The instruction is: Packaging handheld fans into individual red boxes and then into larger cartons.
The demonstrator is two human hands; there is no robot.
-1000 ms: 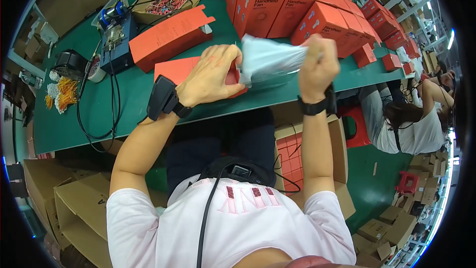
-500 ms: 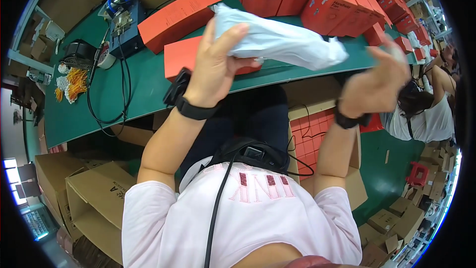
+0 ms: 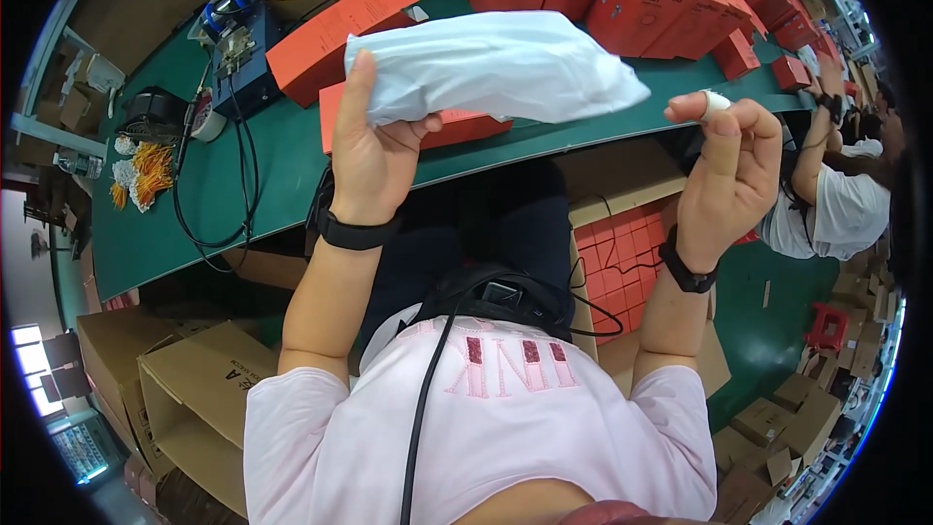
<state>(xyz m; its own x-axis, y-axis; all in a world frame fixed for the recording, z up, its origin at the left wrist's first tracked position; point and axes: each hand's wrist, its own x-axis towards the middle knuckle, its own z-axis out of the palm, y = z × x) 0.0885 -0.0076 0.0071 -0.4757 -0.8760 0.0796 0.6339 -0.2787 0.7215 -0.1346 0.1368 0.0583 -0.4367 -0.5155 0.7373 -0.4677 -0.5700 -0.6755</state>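
Observation:
A pale white plastic bag (image 3: 496,66), wrapped around a long item I cannot see, is held above the table's near edge. My left hand (image 3: 374,160) grips its left end, the thumb on the near side and the fingers underneath. To the right of the bag and apart from it is my right hand (image 3: 729,170). Its fingers are curled in with the thumb against them, and a white wrap circles one finger. No held object shows there. Just behind my left hand lie a red carton (image 3: 457,131), partly covered, and a longer red carton (image 3: 340,39) with an open end.
Red boxes (image 3: 641,5) stand in rows at the back of the green table (image 3: 136,243). A blue soldering station (image 3: 243,49), cables and orange wire bundles (image 3: 151,175) occupy its left side. Below are brown cartons (image 3: 204,389) and a carton of red boxes (image 3: 617,258). A co-worker (image 3: 846,204) sits right.
My left hand has shifted left and slightly down with the bag, which is now turned flatter. My right hand has lowered a little and curled its fingers from a spread, blurred pose.

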